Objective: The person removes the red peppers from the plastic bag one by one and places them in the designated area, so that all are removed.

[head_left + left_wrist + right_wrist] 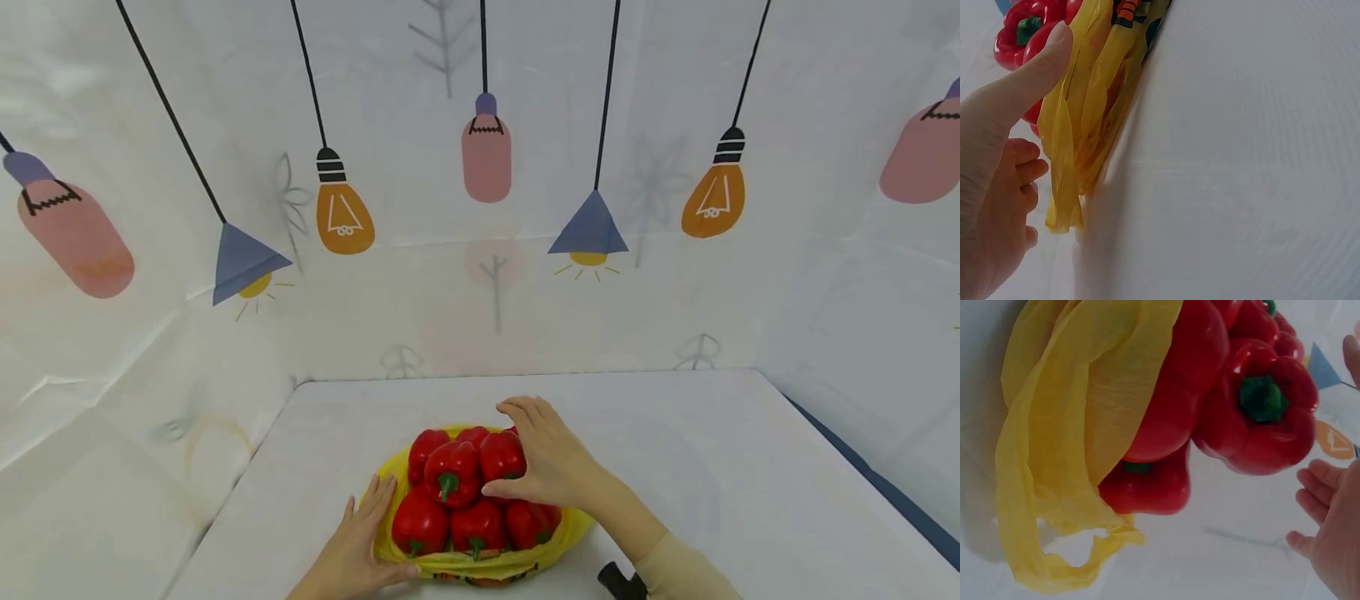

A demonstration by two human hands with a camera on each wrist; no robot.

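Observation:
Several shiny red bell peppers [452, 473] with green stems are heaped in a yellow plastic bag [558, 546], its rim folded down around them. My left hand [356, 542] is at the bag's left side, fingers spread; in the left wrist view its thumb [1047, 62] lies across the edge of the yellow plastic. Whether it presses the bag is hard to tell. Above the heap's right side, my right hand [551, 462] curves with thumb and fingers wide apart, holding nothing. The right wrist view has a gap between this hand [1341, 531] and the nearest pepper [1263, 406].
The bag stands on a white table [697, 467] near its front edge. Beside the right sleeve [686, 575] is a black object [618, 581], partly cut off. A white sheet [420, 308] printed with hanging lamps rises behind and along the sides. A bag handle loop [1054, 575] hangs loose.

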